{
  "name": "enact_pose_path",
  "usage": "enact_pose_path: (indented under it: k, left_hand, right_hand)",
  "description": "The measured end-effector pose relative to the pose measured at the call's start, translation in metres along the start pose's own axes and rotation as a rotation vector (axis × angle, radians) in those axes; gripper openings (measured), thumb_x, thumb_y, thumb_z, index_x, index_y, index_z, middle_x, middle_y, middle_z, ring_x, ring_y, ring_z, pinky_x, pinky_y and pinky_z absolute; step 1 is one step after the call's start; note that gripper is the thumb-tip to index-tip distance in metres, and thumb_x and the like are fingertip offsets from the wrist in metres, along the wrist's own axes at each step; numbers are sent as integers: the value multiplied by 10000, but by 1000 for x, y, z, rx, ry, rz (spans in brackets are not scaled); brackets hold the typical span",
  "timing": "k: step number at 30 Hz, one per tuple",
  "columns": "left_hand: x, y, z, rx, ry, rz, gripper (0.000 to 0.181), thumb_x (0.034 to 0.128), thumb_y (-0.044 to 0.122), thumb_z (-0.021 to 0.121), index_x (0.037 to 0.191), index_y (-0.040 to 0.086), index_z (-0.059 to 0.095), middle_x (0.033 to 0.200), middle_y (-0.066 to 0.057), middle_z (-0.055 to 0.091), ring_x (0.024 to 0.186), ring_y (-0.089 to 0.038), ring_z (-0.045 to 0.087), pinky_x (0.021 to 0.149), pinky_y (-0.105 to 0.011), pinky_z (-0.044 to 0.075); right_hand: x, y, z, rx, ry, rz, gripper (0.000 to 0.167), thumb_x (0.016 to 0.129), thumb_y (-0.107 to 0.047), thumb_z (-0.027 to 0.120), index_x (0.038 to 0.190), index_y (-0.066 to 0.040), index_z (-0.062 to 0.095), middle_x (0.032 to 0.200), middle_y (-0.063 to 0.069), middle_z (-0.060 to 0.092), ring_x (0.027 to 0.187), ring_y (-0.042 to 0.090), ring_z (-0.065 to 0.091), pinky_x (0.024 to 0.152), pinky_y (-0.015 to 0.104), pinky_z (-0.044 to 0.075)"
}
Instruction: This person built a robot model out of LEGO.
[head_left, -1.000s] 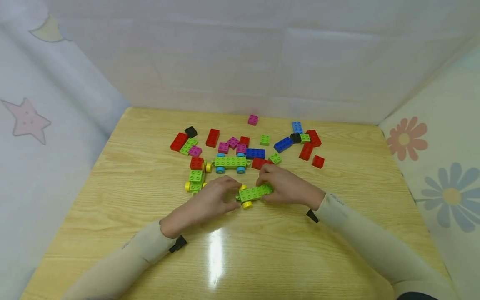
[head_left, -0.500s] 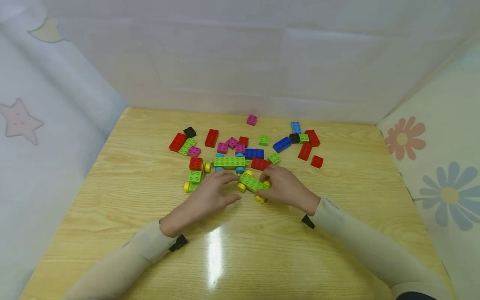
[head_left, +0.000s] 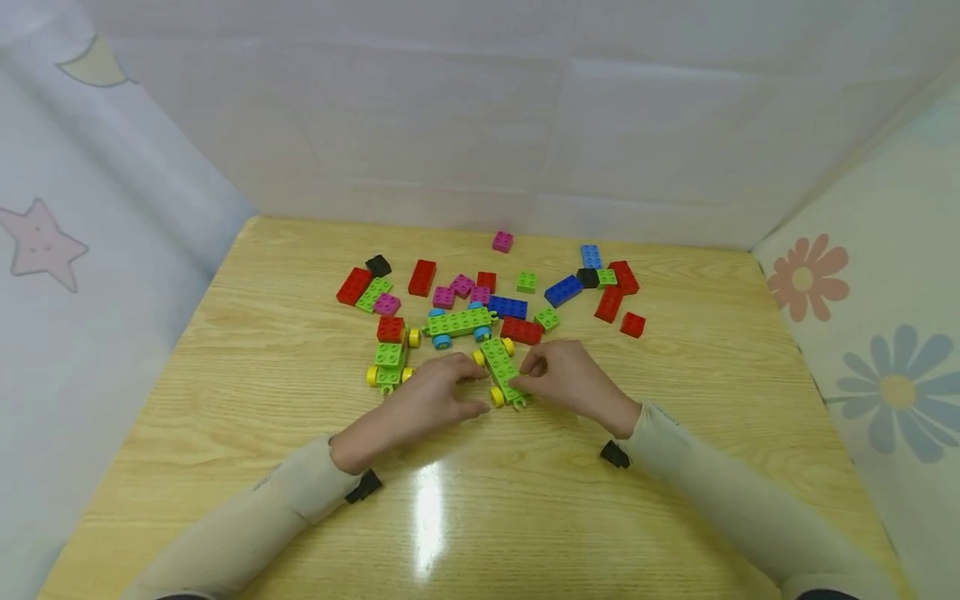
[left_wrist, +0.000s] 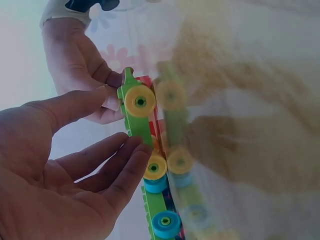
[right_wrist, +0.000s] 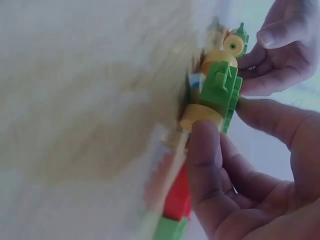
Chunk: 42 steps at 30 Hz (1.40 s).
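Observation:
My right hand (head_left: 576,382) pinches the near end of a green wheeled base (head_left: 500,363) with yellow wheels, thumb on its studs and a finger by a wheel in the right wrist view. Left of that base is my left hand (head_left: 423,404), its fingers spread; in the left wrist view the fingertips lie close to a yellow wheel (left_wrist: 155,166), contact unclear. A second green base (head_left: 459,322) with blue wheels stands just behind, close to the first one's far end. Farther left stands a yellow-wheeled base carrying a green brick (head_left: 388,354) and a red brick (head_left: 390,328).
Loose bricks lie across the back of the table (head_left: 300,333), among them a long blue brick (head_left: 508,307), a red brick (head_left: 521,331), a small green brick (head_left: 547,318) and a red brick (head_left: 633,324) at the right. A pale cloth hangs behind.
The yellow-wheeled base in my right hand has turned from roughly crosswise to pointing away from me, its far end swinging toward the blue-wheeled base. That blue-wheeled base is now slightly tilted.

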<state>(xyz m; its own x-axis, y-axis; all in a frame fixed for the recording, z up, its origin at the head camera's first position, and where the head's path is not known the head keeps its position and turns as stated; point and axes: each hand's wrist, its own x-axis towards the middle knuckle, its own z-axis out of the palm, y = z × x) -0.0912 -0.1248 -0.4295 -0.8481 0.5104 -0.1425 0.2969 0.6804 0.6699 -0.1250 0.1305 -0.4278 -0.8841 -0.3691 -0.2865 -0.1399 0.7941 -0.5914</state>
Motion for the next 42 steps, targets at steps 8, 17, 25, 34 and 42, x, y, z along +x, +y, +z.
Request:
enact_pose_path:
  k: [8,17,25,34,42]
  left_hand:
    - [1,-5,1,-5,5,-10,466,1012,267,858,1430,92,751,1429,-69,752,1367,-300,684,1219,-527,531]
    - [5,-15,-2,-60,19,-24,451,991,242,882,1404,99,772,1399,-55,774,1353,-281,691,1201,-510,549]
    - [5,-20,-5,-76,14,-34,440,997,255,876,1402,117,772,1402,-31,778,1366,-264,690,1203,-504,552]
    - [6,-19,-7,-74,-18,-68,384,1005,230,862,1365,110,796,1342,-31,790,1320,-256,702,1176,-495,566]
    - [5,-20,-7,-60,-28,-68,356,1018,229,845,1354,117,806,1325,-22,799,1291,-234,711,1147,-479,581]
  right_hand:
    - [-3,3,9,153,-52,-4,235,981,-297,878,1156,-148,829,1039,-21,802,927,124,720,879,336,630]
    - [-7,6,21,237,10,-47,273,962,-246,898,1198,-141,814,1093,-14,812,955,121,733,906,345,649]
    - [-11,5,24,310,22,-44,328,959,-211,889,1264,-129,797,1213,11,810,1065,163,747,1020,431,652]
    - [-17,9,15,292,51,-13,379,977,-259,885,1317,-126,783,1285,23,804,1148,215,753,1069,484,634]
    - [-18,19,-4,304,105,28,420,999,-284,863,1368,-113,758,1359,63,791,1253,294,729,1125,546,593]
